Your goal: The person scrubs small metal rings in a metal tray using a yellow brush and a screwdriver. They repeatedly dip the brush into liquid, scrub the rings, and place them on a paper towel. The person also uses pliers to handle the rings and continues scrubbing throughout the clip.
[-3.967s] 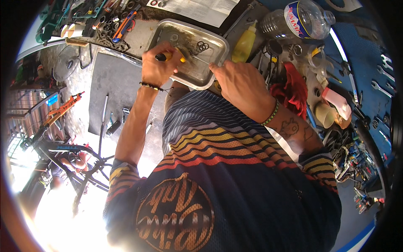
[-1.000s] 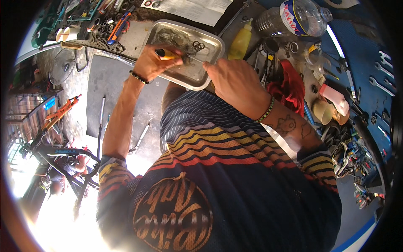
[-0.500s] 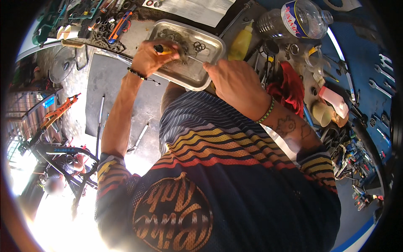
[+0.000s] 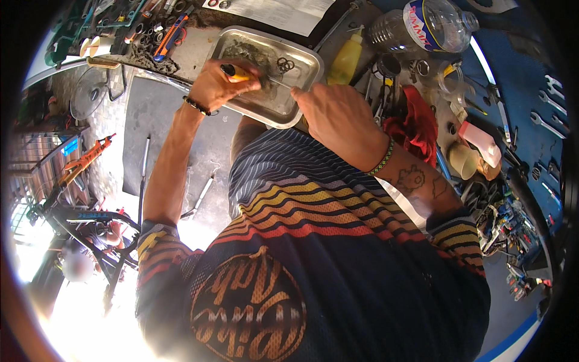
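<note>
My left hand (image 4: 224, 87) is closed round a yellow-and-black-handled tool (image 4: 237, 73) above a shallow metal tray (image 4: 278, 122). A thin metal shaft (image 4: 280, 83) runs from beside those fingers towards my right index fingertip; its tip is hard to make out. My right hand (image 4: 338, 111) bends over the tray's right edge, fingers curled under and mostly hidden, so what they grip does not show. Inside the tray lie several small black rings (image 4: 285, 65) near the far right and a dark, wet, dirty patch (image 4: 244, 49) at the far left.
A yellow squeeze bottle (image 4: 347, 59) and a big clear plastic bottle (image 4: 422, 27) stand right of the tray. A red rag (image 4: 416, 120) lies beside my right wrist. An orange-and-blue cutter (image 4: 172, 37) is at left, a paper sheet (image 4: 277, 12) behind. Spanners (image 4: 547, 123) hang at far right.
Both hands stay almost in place. My left hand and the yellow-and-black-handled tool have shifted very slightly, and the left hand looks less blurred. The tray has barely moved.
</note>
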Motion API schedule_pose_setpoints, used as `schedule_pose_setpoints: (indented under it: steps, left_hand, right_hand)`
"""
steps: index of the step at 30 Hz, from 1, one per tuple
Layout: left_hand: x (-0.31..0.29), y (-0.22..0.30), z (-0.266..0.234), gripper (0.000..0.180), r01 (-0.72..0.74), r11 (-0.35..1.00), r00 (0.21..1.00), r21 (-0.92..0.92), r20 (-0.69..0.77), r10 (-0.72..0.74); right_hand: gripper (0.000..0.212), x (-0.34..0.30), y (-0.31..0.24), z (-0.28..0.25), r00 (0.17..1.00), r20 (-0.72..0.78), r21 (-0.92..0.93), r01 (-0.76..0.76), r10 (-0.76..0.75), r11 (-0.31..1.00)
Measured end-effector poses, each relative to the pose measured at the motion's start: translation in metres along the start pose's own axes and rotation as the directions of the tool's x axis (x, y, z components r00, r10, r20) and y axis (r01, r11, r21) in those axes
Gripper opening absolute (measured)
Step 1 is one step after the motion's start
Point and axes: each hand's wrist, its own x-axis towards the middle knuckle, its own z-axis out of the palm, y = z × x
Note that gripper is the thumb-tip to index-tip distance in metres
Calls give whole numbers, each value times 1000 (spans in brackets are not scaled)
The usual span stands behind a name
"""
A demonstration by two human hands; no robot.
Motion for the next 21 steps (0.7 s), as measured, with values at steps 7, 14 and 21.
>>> schedule_pose_setpoints:
  steps: [7,14,21]
  left_hand:
    - [-14,-1,4,26,134,989,981,64,-153,-123]
    - [-21,-1,-6,26,96,989,968,112,-241,-67]
    - [-2,-7,-15,28,104,994,994,18,-29,-103]
  right_hand:
    - [13,8,4,-9,998,-33,-214,46,-54,976]
    - [10,37,23,-18,980,-37,-410,163,-195,898]
    - [10,39,34,-30,971,-37,-319,212,-235,924]
